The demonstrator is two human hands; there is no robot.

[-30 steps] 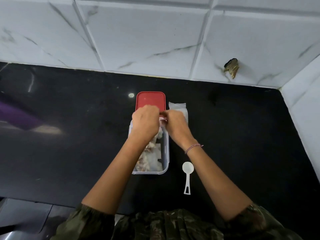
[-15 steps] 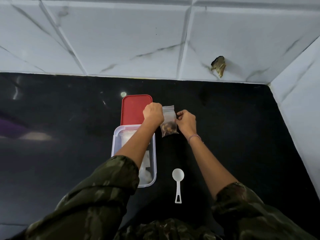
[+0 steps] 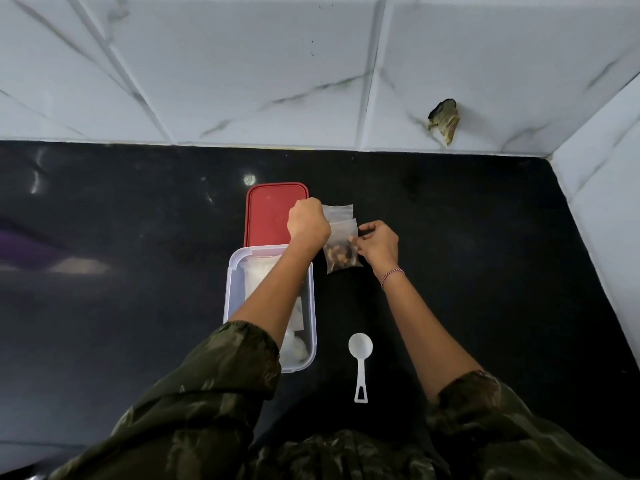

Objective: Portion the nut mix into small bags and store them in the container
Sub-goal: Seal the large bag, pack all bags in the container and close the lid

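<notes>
Hands (image 3: 309, 223) (image 3: 378, 242) in pinch on nut bag (image 3: 341, 258)

- A shiny black counter (image 3: 485, 271) fills the middle of the view.
- A white tile wall (image 3: 242, 64) with thin grey lines stands behind it.
- A small, brown, crumpled thing (image 3: 444, 120) sticks on the wall at the right.
- A little bright spot (image 3: 249, 179) shines on the counter.

The left forearm (image 3: 277, 289) covers much of the container (image 3: 229, 296), its white contents indistinct.
</notes>
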